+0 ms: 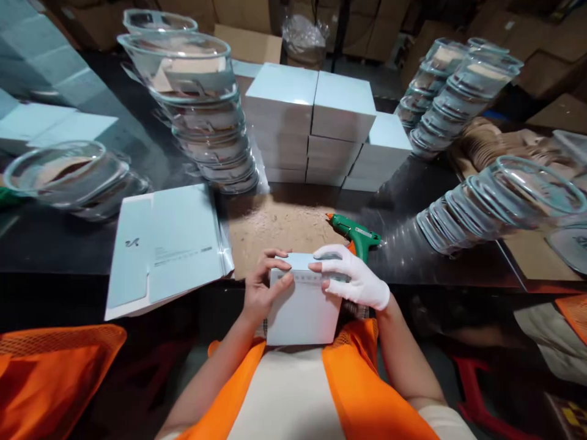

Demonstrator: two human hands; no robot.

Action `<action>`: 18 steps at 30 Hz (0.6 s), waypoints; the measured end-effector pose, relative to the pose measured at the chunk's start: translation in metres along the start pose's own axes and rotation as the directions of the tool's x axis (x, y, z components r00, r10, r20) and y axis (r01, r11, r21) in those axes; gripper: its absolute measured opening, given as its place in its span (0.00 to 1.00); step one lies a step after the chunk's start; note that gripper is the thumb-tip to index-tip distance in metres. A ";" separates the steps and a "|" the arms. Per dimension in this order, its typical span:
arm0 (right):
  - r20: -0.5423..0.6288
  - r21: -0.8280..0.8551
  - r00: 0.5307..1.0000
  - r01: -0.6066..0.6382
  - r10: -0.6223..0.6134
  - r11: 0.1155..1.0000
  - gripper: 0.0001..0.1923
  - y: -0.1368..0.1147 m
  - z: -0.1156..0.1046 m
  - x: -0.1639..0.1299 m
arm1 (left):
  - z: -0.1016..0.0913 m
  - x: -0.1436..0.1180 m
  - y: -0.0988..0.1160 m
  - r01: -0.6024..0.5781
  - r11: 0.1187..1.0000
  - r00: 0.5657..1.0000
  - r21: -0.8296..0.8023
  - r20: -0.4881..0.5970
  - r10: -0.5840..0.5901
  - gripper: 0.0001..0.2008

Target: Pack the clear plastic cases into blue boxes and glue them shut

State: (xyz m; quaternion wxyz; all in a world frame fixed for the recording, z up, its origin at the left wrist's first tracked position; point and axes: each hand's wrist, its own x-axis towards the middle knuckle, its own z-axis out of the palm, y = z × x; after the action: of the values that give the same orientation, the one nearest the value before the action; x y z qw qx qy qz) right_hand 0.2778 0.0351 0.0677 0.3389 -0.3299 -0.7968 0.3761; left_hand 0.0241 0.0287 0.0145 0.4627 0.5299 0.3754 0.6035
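Observation:
A white cardboard box (300,318) rests against my body at the table's front edge, with a row of small printed marks near its upper edge. My bare left hand (268,281) grips its left side, the thumb on the near face and the fingers over the top. On the right side, my right hand (353,278) holds it too, in a white glove that leaves some fingertips bare. Just beyond that hand, a green glue gun (358,233) with an orange tip lies on the table. Flat white printed cartons (178,241) are stacked to the left.
Closed white boxes (342,98) are piled behind a brown board (275,223). Tall stacks of clear bowls (202,104) stand at the left, with more nested bowls (486,201) leaning at the right. Orange vests (59,373) of people show at both sides.

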 end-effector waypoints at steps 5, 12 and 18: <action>-0.042 0.012 0.999 0.013 -0.013 1.000 0.16 0.002 0.008 0.002 | 0.003 0.000 0.007 0.019 1.000 0.999 0.009 0.031 -0.019 0.14; -0.518 0.247 0.827 -0.101 0.220 0.964 0.45 0.017 0.039 -0.028 | -0.007 0.003 0.010 0.093 0.993 0.985 -0.078 -0.138 -0.103 0.14; -0.360 0.339 0.814 -0.342 0.457 0.877 0.55 0.003 0.073 -0.066 | 0.001 0.014 0.015 0.070 0.987 0.948 -0.143 -0.298 -0.111 0.13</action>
State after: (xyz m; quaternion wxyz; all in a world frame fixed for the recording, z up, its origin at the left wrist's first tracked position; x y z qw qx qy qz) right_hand 0.2577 -0.0422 0.0100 0.4584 -0.5184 -0.5583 0.4576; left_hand 0.0226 0.0376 0.0325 0.4603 0.3812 0.4259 0.6793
